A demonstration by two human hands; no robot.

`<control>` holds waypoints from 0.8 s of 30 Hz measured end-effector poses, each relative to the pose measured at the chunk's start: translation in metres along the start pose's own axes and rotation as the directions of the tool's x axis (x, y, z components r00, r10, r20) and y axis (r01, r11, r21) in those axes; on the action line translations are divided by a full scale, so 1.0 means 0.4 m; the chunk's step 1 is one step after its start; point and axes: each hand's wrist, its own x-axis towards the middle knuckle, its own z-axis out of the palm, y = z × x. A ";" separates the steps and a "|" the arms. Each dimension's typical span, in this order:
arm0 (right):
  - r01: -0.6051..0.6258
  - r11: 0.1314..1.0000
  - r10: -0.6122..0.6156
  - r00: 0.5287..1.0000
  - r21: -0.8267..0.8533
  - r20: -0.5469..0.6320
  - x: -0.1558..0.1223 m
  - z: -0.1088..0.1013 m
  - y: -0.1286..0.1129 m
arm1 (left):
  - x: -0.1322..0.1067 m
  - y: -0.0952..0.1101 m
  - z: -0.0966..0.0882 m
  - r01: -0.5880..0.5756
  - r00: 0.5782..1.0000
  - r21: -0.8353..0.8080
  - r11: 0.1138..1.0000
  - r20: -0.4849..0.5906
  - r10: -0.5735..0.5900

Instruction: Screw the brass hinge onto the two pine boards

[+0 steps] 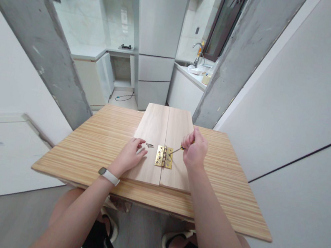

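Observation:
Two pale wooden boards [154, 130] lie side by side on a striped wooden table [99, 142]. A brass hinge [164, 157] sits across their seam. My right hand [194, 150] is closed around a small screwdriver [177, 149] whose tip points down at the hinge's right leaf. Resting on the left board, my left hand [130, 155] has loosely curled fingers and holds nothing I can make out. A few small screws [149, 145] lie just beyond its fingertips. That wrist wears a white band [108, 175].
Beyond the table's far edge a doorway between grey pillars [243, 56] opens onto a kitchen with a white fridge [158, 34], counter and sink [194, 67]. White walls stand on both sides. My knees show under the table's near edge.

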 end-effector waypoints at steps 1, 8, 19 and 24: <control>-0.006 1.000 0.006 1.000 -0.001 0.001 0.001 0.000 0.000 | 0.000 0.001 0.000 0.000 1.000 0.001 1.000 0.002 0.000; -0.178 0.979 0.198 0.940 -0.096 0.278 0.027 0.007 -0.015 | 0.009 0.017 -0.012 0.005 1.000 0.023 1.000 0.017 -0.005; 0.025 0.952 -0.051 0.996 -0.306 -0.076 0.033 0.049 0.016 | 0.064 0.134 0.012 -0.136 0.985 -0.076 0.988 0.092 0.143; 0.070 0.939 -0.196 0.914 -0.338 -0.356 -0.016 0.106 0.031 | 0.087 0.166 0.026 -0.143 0.984 -0.100 0.985 0.097 0.152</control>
